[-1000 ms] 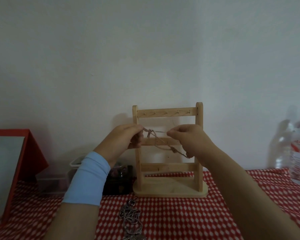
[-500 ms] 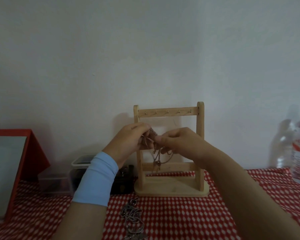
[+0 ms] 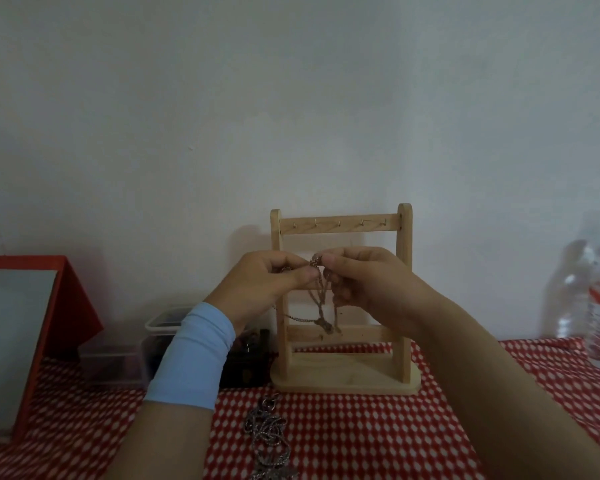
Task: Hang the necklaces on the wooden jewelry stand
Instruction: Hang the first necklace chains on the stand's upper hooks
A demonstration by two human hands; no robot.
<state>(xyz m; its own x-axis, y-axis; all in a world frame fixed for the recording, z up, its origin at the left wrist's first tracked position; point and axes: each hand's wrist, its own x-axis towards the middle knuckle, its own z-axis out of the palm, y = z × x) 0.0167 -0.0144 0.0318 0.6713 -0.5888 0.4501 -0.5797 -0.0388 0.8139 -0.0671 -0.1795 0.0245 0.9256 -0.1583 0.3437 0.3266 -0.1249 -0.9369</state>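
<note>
Your left hand point(image 3: 267, 289) and your right hand point(image 3: 364, 282) are raised in front of the wooden jewelry stand point(image 3: 347, 377), at about the height of its middle bar. Between them they hold one thin necklace point(image 3: 320, 306). The fingers point(image 3: 302, 273) of each hand are pinched together on the chain, thumb against forefinger, and the two pinches are almost touching. Below them the chain hangs in a few loose strands. Its lowest part, in front of the lower bar, looks twisted together, but I cannot tell if it is really knotted.

The hooks point(image 3: 340, 223) on the top bar are above your hands and carry nothing. A pile of necklaces point(image 3: 267, 431) lies on the desk point(image 3: 378, 438), nearer to you than the stand.

I judge this chain to be very light and fully limp. It is also a little slippery, so it will not keep any shape by itself. Take hold of it at the top of the loop, with the two pinches a little apart, so that a short straight piece is stretched between them and can go over a hook. Do not pull hard on the twisted part, because a fine chain may tighten into a knot or break.
</note>
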